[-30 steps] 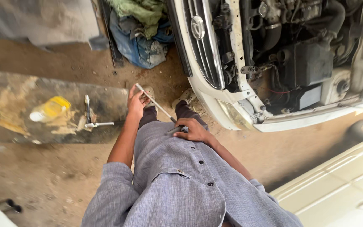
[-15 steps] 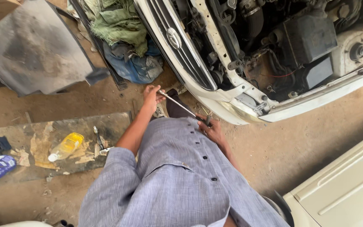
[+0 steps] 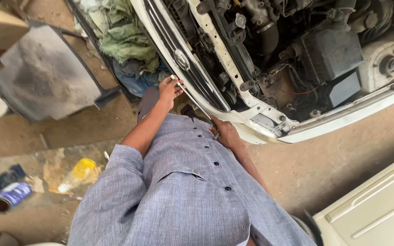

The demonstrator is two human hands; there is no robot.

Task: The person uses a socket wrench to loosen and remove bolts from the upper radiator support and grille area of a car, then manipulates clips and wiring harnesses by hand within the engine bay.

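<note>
Nearest the camera is the person's own grey-blue buttoned shirt (image 3: 183, 191), which fills the lower middle of the view. Both arms reach forward from it toward the front of a white car (image 3: 261, 125).

The right hand (image 3: 224, 132) is closed around the near end of a long thin metal rod (image 3: 196, 102), apparently a slim tool; its fingers wrap the shaft just beside the car's bumper edge. The left hand (image 3: 168, 89) is farther out and grips the far end of the same rod, fingers curled over it, close to the grille (image 3: 183, 59). So the rod runs on a slant between the two hands, held clear of the ground and just in front of the grille, not visibly inserted into any part of the car.

As for progress, the work appears to be at an early or in-between stage: the bonnet area stands open and the engine bay (image 3: 306, 54) is exposed, yet the rod seems only carried or readied, not yet applied to anything. What part it is meant for cannot be told.

On the ground to the left lie a yellow plastic bottle (image 3: 76, 174) and a blue can (image 3: 7, 197), well apart from the hands. Farther off, a grey panel (image 3: 46, 73) rests on the dirt, and a heap of green and blue cloth (image 3: 128, 45) lies beside the car's front.
</note>
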